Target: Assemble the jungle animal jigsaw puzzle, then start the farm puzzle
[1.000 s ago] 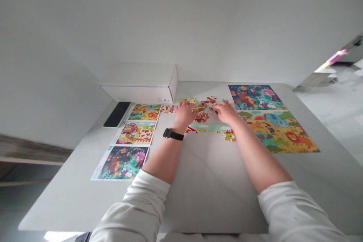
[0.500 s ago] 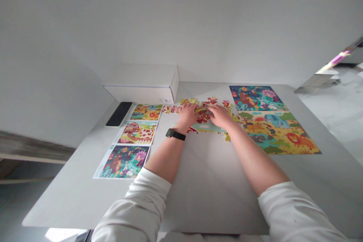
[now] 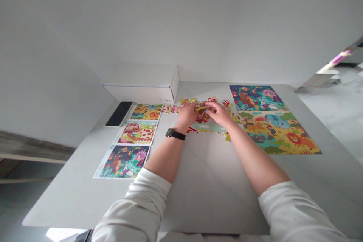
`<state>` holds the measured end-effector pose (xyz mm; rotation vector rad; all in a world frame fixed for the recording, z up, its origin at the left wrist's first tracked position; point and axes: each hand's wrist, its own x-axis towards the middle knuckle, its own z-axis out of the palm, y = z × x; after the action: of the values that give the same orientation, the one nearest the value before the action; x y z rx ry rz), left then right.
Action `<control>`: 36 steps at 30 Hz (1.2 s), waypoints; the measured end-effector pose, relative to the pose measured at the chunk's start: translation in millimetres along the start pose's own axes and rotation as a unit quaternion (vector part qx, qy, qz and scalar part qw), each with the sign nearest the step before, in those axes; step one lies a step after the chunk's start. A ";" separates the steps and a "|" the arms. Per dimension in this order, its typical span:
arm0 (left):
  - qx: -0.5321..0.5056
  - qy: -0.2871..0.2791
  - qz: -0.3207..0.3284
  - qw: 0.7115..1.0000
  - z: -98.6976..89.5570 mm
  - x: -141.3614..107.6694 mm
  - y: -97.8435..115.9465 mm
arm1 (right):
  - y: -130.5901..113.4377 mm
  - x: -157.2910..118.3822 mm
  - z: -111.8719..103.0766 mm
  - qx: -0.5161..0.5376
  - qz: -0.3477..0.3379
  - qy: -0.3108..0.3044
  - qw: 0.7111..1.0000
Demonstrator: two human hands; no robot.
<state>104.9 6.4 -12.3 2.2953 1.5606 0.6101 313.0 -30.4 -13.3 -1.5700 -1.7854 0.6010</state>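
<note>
Loose, colourful jigsaw pieces [image 3: 201, 117] lie on the table [image 3: 210, 185]; some overlap.

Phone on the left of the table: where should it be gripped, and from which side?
Probably by its two long edges at the near end, coming from the near left and above. The phone lies flat, so only its thin edges offer a hold; the white box stands just beyond its far end, and the picture sheets crowd its right edge.
</note>
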 end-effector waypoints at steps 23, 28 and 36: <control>0.014 0.003 -0.025 1.000 -28.9 4.6 -19.7 | 21.9 3.0 -46.3 -0.231 0.161 0.036 0.959; 0.072 -0.024 -0.007 0.997 -9.9 -0.5 -9.6 | 2.5 -1.8 -33.0 -0.205 0.024 -0.025 0.978; -0.043 0.005 -0.027 0.999 -25.0 4.5 -12.1 | -8.3 -9.2 -5.3 -0.227 -0.070 -0.158 0.958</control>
<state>84.1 15.2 4.4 2.1833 1.5637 0.6624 311.8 -41.3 -5.5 -1.6894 -2.3865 0.4073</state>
